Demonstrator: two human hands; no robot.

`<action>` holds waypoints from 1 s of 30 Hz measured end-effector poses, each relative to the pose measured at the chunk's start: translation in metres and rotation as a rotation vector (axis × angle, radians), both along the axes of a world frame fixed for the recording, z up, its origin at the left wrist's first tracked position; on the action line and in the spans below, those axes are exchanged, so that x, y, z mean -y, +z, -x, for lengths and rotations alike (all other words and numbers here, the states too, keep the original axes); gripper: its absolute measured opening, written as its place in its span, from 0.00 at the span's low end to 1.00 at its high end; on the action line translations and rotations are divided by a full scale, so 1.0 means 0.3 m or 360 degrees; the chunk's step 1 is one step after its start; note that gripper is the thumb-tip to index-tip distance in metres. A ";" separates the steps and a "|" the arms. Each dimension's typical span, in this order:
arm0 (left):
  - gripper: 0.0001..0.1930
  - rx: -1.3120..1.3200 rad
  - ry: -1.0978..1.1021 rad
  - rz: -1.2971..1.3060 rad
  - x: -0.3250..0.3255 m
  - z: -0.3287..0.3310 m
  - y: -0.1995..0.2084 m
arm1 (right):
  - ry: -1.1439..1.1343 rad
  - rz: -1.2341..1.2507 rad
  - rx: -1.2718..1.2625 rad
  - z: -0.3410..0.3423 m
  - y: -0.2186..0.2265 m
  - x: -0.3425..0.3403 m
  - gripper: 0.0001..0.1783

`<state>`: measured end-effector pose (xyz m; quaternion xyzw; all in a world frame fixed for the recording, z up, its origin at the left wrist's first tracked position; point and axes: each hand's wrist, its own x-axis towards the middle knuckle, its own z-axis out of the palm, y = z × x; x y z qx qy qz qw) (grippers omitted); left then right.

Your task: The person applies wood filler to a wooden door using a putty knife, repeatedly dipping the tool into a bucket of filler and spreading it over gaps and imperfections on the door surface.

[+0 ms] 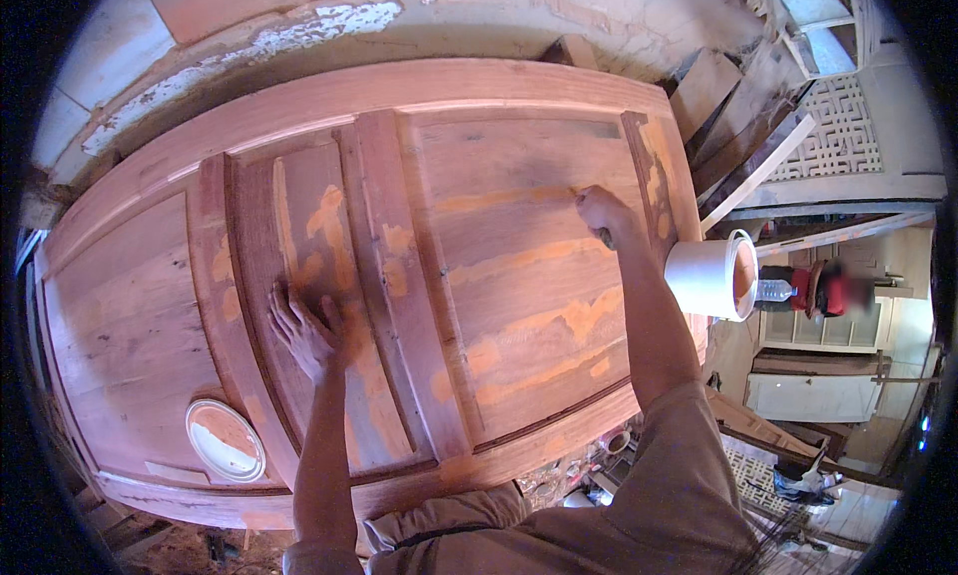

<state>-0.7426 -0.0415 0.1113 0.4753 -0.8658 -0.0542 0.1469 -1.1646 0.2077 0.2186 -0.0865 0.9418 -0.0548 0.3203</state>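
Note:
A large panelled wooden door [519, 376] lies flat before me, with orange filler [559, 326] smeared in streaks and patches over its panels and rails. My left hand [307, 331] rests on a narrow middle panel, palm down and fingers stretched out, holding nothing. On the wide right panel my right hand [607, 216] is closed at the end of a long filler streak. It grips a small tool, mostly hidden in the fist; a dark end shows below the hand. A white bucket [694, 279] with orange filler inside stands by the door's right end.
A white round lid [228, 441] smeared with filler lies on the door's near left, beside a thin flat strip [178, 472]. Planks [743, 111] lean beyond the far right corner. A clear bottle [774, 290] and a person in red [833, 288] are farther right.

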 end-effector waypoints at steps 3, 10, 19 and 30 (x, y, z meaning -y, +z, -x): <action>0.30 0.0054 -0.0013 -0.0032 0.004 -0.012 0.016 | 0.0056 0.0355 0.0255 -0.137 0.057 0.036 0.15; 0.30 -0.0086 -0.0030 -0.0040 -0.008 -0.015 0.083 | -0.0848 0.1437 0.0215 -0.764 0.167 -0.218 0.27; 0.29 -0.0303 -0.0126 0.0041 -0.027 -0.034 0.047 | -0.1855 0.2061 0.0312 -1.579 0.228 -0.678 0.26; 0.33 -0.0536 -0.0287 -0.0282 -0.128 0.021 0.096 | -0.1943 0.2603 0.0407 -1.463 0.253 -0.779 0.24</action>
